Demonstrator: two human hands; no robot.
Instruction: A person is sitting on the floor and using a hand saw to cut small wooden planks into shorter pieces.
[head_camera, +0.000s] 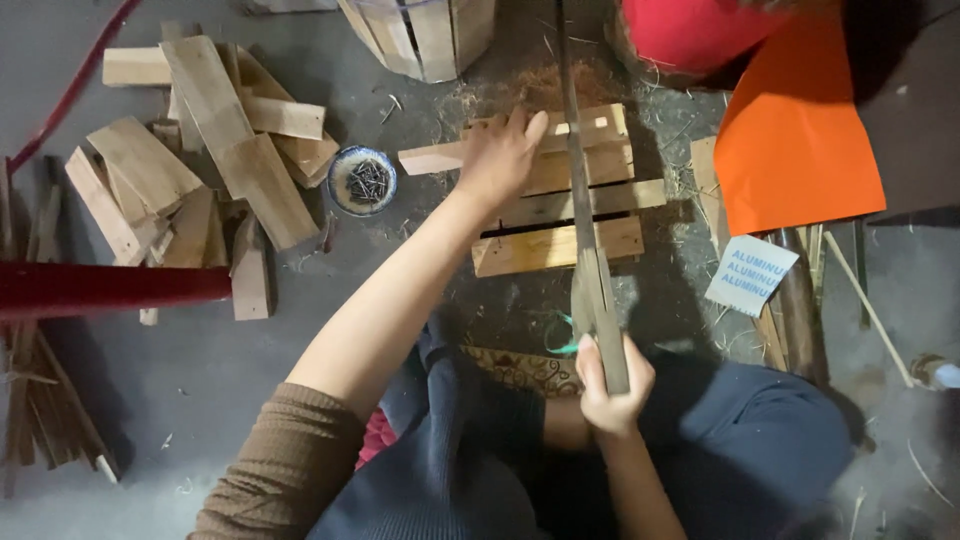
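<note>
My left hand (500, 155) presses down on a small panel of wooden slats (560, 225) lying on the ground in front of me. It rests near the panel's far left corner, by a loose slat (432, 159) that sticks out to the left. My right hand (610, 385) grips the near end of a long, thin grey bar or blade (582, 180). The bar runs away from me, across the slats and up to the top of the view. Something green (562, 335) shows beside its handle.
A pile of short wooden boards (215, 150) lies at the left. A small bowl of nails (363, 181) sits between the pile and the slats. A wooden basket (420, 35) stands at the top, an orange sheet (795, 130) and a white printed card (750, 275) at the right.
</note>
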